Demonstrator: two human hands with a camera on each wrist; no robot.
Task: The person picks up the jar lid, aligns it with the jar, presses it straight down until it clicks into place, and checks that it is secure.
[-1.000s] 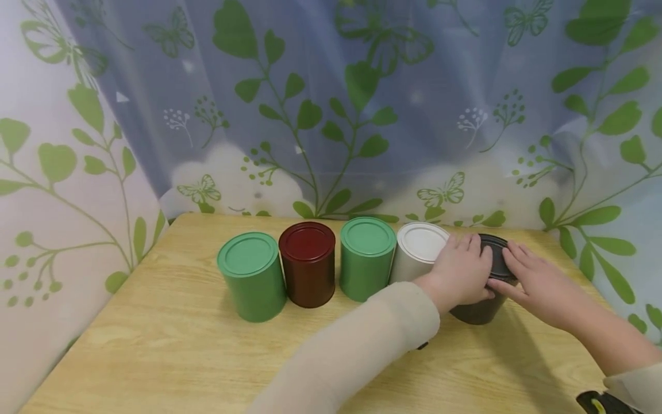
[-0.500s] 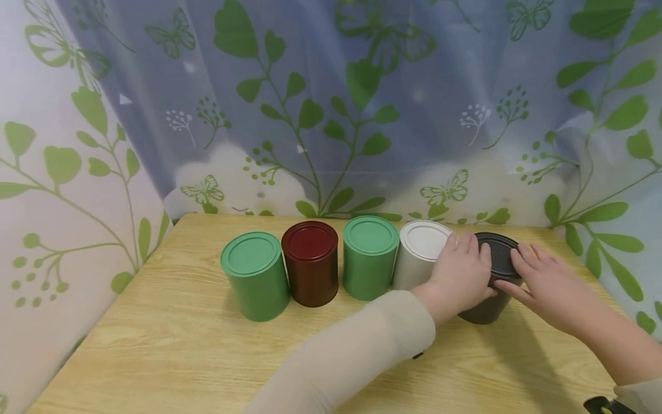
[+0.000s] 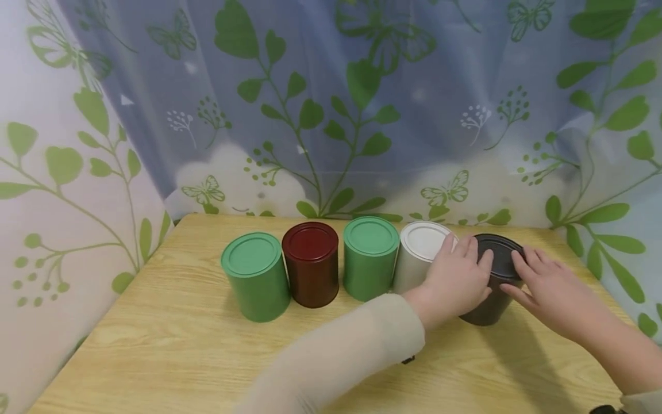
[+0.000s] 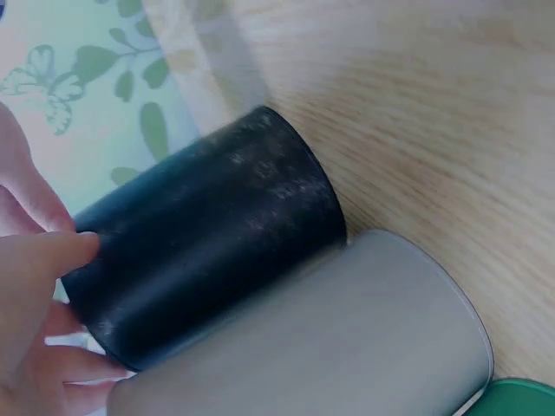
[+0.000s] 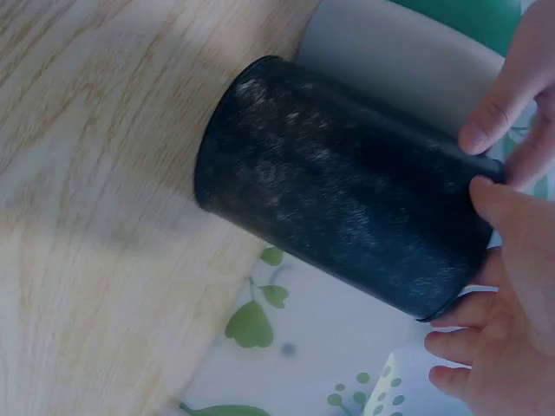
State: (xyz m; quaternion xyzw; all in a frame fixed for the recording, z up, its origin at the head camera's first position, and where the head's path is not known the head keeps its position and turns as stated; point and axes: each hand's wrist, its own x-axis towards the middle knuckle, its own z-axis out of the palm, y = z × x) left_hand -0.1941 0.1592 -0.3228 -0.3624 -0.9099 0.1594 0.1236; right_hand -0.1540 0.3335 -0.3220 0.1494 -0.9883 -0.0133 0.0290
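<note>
A black lidded can (image 3: 500,257) stands upright at the right end of a row of cans, with both hands at its top. My left hand (image 3: 459,277) is on its left side, fingers over the lid's edge and thumb at the front. The right hand (image 3: 550,284) holds the opposite side, its thumb on the front wall and fingers around the rim. In the right wrist view, both thumbs lie against the scuffed black wall. Right beside the black can is a white can (image 3: 425,240), partly hidden by the left hand.
Left of the white can stand a green can (image 3: 368,267), a dark red can (image 3: 312,270) and another green can (image 3: 257,282). All stand on a wood-grain table (image 3: 207,368). A patterned curtain (image 3: 310,144) hangs close behind the table.
The black can has shifted slightly right, away from the white can. Both hands have eased slightly apart, showing more of its lid. The other cans keep their places.
</note>
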